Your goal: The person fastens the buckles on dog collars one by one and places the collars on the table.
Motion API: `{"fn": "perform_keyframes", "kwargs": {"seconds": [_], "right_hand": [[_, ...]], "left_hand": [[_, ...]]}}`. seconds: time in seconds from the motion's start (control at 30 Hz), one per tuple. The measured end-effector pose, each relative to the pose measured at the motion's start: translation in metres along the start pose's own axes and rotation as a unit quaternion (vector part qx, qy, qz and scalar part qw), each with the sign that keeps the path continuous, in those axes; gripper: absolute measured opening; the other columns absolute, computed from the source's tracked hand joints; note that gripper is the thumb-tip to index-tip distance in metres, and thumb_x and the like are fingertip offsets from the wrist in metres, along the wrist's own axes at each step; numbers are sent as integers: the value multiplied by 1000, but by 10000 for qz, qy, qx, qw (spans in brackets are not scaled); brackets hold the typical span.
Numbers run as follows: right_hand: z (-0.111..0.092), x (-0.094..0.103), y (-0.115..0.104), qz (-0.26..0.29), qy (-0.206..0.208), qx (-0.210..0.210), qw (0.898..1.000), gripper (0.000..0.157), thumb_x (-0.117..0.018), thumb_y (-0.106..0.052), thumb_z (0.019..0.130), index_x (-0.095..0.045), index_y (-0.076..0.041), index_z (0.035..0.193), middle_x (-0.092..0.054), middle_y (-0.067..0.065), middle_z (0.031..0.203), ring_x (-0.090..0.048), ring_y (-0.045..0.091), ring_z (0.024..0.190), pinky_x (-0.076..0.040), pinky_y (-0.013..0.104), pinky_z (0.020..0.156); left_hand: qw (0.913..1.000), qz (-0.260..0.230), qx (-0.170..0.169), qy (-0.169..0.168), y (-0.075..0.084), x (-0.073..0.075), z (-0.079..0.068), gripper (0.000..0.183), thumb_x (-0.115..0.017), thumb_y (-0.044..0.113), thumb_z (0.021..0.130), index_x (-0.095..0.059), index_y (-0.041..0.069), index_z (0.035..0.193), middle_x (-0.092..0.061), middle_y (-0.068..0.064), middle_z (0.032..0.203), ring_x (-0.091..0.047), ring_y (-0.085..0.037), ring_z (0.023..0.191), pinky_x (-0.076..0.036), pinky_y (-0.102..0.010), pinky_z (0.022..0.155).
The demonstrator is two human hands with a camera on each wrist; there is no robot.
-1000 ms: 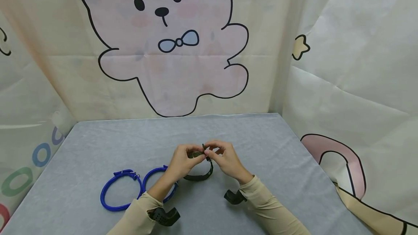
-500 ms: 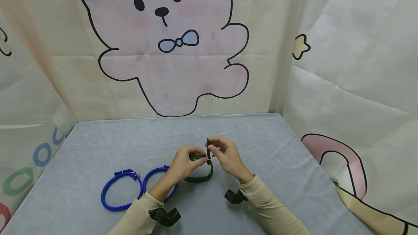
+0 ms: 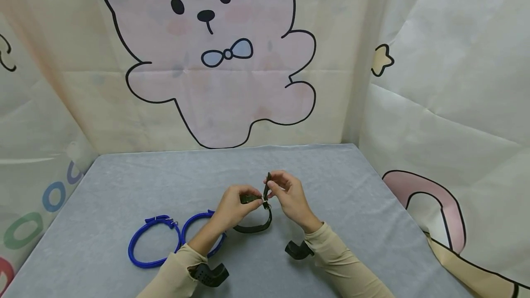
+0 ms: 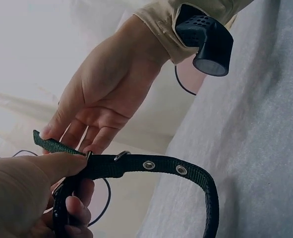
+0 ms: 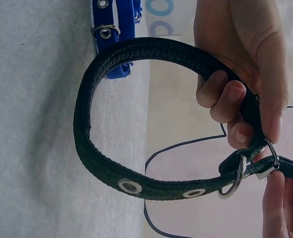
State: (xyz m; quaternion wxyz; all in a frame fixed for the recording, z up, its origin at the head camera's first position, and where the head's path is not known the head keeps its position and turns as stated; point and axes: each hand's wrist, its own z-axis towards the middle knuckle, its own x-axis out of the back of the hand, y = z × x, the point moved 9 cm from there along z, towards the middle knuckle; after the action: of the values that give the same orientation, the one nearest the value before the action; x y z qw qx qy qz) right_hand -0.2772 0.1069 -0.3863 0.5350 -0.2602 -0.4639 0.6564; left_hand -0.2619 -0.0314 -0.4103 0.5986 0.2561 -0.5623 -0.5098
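Note:
A dark green pet collar (image 3: 252, 229) with metal eyelets is held up in a loop between both hands. My left hand (image 3: 231, 207) pinches it at the buckle (image 5: 272, 152), thumb on top and fingers curled behind the strap. Held between the thumb and fingers of my right hand (image 3: 292, 200) is the free strap end (image 4: 51, 144), which points upward from the buckle in the head view. Beside the buckle hangs a D-ring (image 5: 242, 177). In the right wrist view only some fingers of the right hand show at the lower right.
Two blue collars lie on the grey cloth-covered table (image 3: 165, 178) to the left: one whole blue loop (image 3: 132, 245), and a second blue loop (image 3: 185, 229) partly behind my left forearm. Printed curtains (image 3: 331, 105) stand behind and at both sides.
My right hand has moved up and slightly right, drawing the strap end up from the buckle, so more strap shows. My left hand stays nearly in place. The blue collars have not moved.

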Motion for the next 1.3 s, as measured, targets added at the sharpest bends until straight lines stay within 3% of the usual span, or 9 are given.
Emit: {"fn": "perform_keyframes", "kwargs": {"seconds": [0.3,0.47,0.8,0.97,1.07,1.3], "right_hand": [[1,9,4,264,513,-189,9982,22,-57,-4,102,-56,14,115,-64,10,105,-66,7,91,-60,27,73],[1,12,4,284,701,-265,9968,21,-56,-6,103,-56,10,116,-65,0,105,-66,7,92,-61,33,75],[0,17,4,365,981,-221,9943,23,-56,-8,104,-55,9,119,-65,0,105,-67,8,93,-61,28,74],[0,18,5,363,1006,-173,9941,22,-55,-8,104,-55,8,119,-65,9,108,-67,8,91,-61,28,74],[0,18,4,374,1017,-140,9940,23,-55,-9,104,-55,9,118,-65,14,109,-67,8,89,-61,28,74],[0,19,2,330,1075,-83,9936,24,-55,-8,104,-54,11,118,-66,2,106,-68,8,90,-61,29,74]], "left_hand": [[9988,-299,149,353,-3,6,1,11,-69,11,95,-74,11,105,-75,-4,105,-69,-16,98,-54,-35,87],[9970,-532,77,549,-3,11,1,9,-72,9,93,-75,13,101,-75,-5,105,-65,-12,79,-48,-26,69],[9973,-591,-199,393,2,9,1,18,-69,8,95,-77,5,111,-76,-13,111,-43,-6,56,-36,-22,55],[9978,-464,-230,420,3,9,1,19,-68,8,96,-77,7,113,-75,-10,115,-59,-10,75,-46,-22,65],[9980,-418,-279,390,4,8,1,20,-67,8,97,-77,8,114,-75,-8,116,-60,-12,80,-47,-22,68],[9983,-426,-323,223,4,6,1,20,-66,8,98,-76,9,115,-74,-13,117,-47,-7,62,-40,-22,60]]}}
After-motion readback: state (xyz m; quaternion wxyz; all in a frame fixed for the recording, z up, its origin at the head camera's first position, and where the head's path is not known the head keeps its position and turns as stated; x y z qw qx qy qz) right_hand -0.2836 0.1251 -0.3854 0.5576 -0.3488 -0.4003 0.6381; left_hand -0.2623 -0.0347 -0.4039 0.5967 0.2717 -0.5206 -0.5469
